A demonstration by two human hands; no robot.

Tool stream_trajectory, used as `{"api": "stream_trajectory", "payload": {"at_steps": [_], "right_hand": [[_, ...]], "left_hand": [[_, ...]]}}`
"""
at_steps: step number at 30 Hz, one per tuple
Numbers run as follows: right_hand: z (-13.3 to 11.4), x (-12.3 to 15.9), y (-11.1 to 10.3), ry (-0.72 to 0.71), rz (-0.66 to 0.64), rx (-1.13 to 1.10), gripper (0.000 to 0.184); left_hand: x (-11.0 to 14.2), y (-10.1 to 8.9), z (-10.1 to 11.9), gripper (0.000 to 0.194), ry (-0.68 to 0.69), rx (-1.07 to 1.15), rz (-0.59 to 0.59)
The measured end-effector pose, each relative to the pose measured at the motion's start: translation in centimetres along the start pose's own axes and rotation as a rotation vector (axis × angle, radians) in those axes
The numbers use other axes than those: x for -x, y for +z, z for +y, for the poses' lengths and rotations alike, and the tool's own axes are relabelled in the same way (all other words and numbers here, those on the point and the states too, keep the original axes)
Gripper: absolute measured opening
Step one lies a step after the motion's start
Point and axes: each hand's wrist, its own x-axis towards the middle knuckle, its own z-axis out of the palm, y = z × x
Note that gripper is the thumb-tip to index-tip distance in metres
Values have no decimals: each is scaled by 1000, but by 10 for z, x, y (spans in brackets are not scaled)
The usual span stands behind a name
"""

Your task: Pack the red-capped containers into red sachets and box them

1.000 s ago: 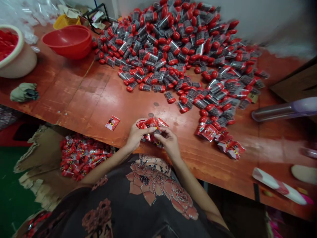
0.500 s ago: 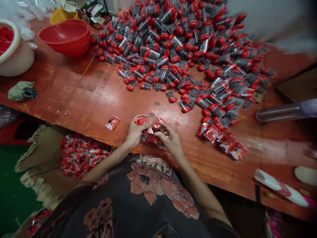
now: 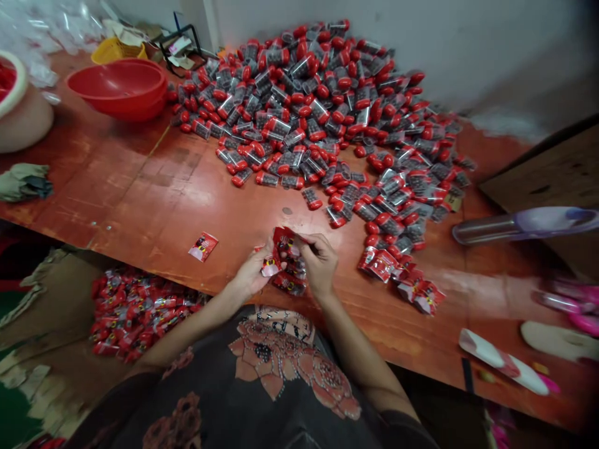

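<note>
My left hand is closed on small red printed packets near the table's front edge. My right hand pinches the right side of a raised red packet, its thumb and fingers close together. More red packets lie under and between the hands; how many is hidden by the fingers. One flat packet lies apart, left of my left hand. Over to the right, a cluster of filled-looking red packets rests on the table.
A large heap of clear tubes with red caps covers the back. Red bowls and a white bucket stand left. Below the edge, a cardboard box holds many red packets. A purple-handled tube and a carton are right.
My hands have lifted and turned a red packet so its printed face shows between them. The right fingers have closed on its edge. The whole view has shifted slightly right and upward.
</note>
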Motion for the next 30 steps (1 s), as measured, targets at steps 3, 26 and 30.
{"api": "stream_trajectory", "payload": {"at_steps": [3,26,30], "right_hand": [[-6,-1,3,237,-15,-178,11],[1,25,15,-364,-92,306,34],[-4,26,10,-385,-99,298,36]], "left_hand": [[-3,0,-1,39,47,-26,14],[8,27,-10,24,232,132,-60],[0,20,-4,14,157,197,-17]]}}
